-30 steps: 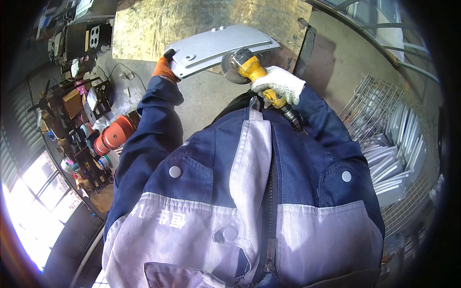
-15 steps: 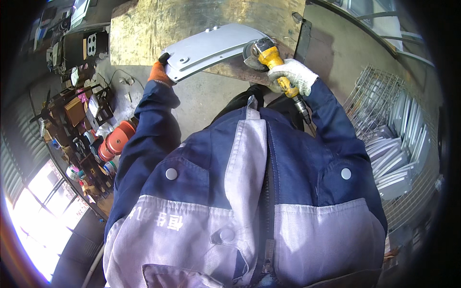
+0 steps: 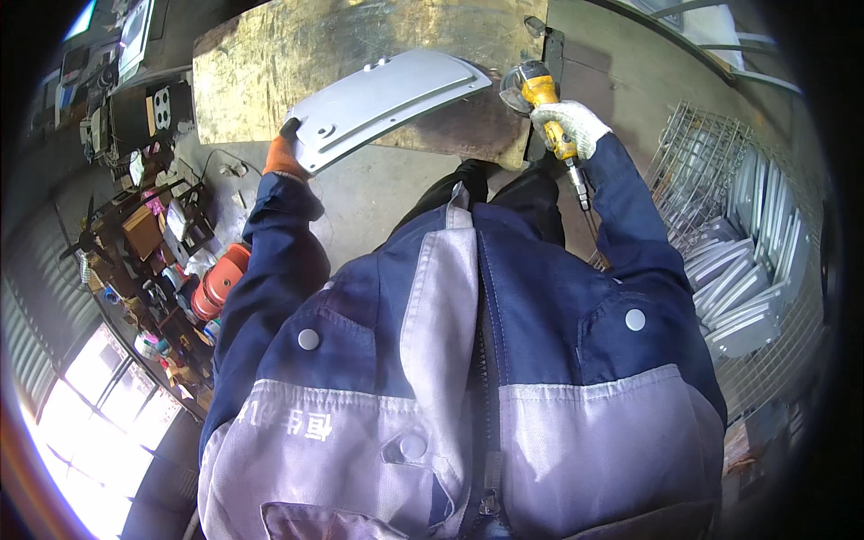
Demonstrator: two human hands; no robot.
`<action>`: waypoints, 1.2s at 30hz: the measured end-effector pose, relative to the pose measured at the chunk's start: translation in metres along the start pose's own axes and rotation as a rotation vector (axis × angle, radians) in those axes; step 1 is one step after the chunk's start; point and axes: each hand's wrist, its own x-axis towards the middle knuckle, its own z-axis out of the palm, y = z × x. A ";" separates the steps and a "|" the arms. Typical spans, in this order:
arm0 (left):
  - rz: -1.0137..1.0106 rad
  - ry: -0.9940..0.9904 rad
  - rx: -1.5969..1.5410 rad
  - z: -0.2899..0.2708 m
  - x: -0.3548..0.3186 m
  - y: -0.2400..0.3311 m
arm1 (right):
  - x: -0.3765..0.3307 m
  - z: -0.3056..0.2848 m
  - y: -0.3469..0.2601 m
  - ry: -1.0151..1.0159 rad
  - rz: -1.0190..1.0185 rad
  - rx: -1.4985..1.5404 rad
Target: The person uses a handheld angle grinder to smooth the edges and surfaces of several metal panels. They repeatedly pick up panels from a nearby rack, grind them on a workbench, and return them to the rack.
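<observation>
A curved, silver-grey metal panel (image 3: 387,99) with a raised middle and small holes along its near edge lies over the front part of the worktable. My left hand (image 3: 285,155), in an orange and black glove, is closed on the panel's left end. In my right hand (image 3: 576,124), gloved in white, is a yellow angle grinder (image 3: 543,93) with a hose fitting at its lower end. The grinder's disc (image 3: 515,94) stands apart from the panel, off its right end. The fingertips of my left hand are partly hidden by the panel.
The wooden-topped worktable (image 3: 261,67) is scuffed and stained. On the right stands a wire mesh basket (image 3: 697,171) with several grey metal panels (image 3: 742,288) stacked in it. At the left are orange-red buckets (image 3: 220,281) and a cluttered rack (image 3: 144,225).
My right hand has drawn the grinder away from the panel's right end, to the right. The panel and my left hand have shifted slightly left and down in view.
</observation>
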 end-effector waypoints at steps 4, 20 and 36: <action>0.019 -0.052 0.050 -0.007 -0.007 -0.001 | 0.008 -0.013 0.012 0.041 0.023 0.084; 0.061 0.429 0.759 -0.113 0.114 -0.118 | 0.049 0.016 0.019 -0.161 0.192 0.420; -0.180 0.250 -0.193 -0.107 0.107 -0.287 | 0.136 0.106 -0.075 -0.110 0.400 -0.008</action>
